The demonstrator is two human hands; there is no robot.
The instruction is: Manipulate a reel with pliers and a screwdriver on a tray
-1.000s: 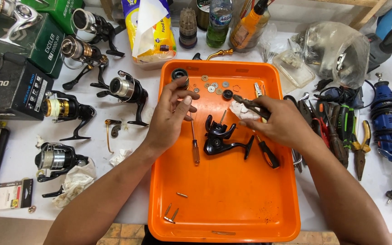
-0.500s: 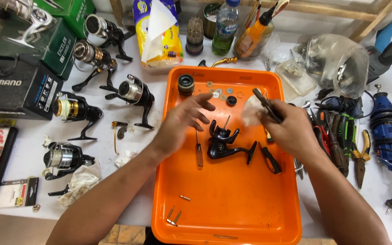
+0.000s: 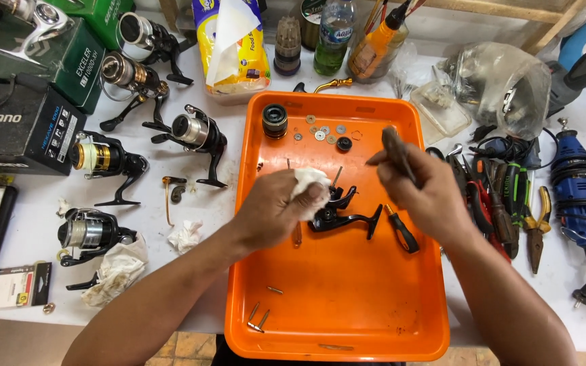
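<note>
- bright, even light from above; soft shadows under both hands on the orange tray (image 3: 334, 285).
- mild wide-angle bending at edges; sharp focus.

Reel body (image 3: 337, 215) in tray (image 3: 347, 325); reels (image 3: 194, 132) left of tray; pliers (image 3: 536, 227) right.

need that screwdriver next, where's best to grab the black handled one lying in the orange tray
Take the black handled screwdriver by its handle, coming from above on the near right. The handle lies flat on the orange tray, angled toward the right hand, with bare tray beside it. Its tip end lies close to the black reel body.
</note>
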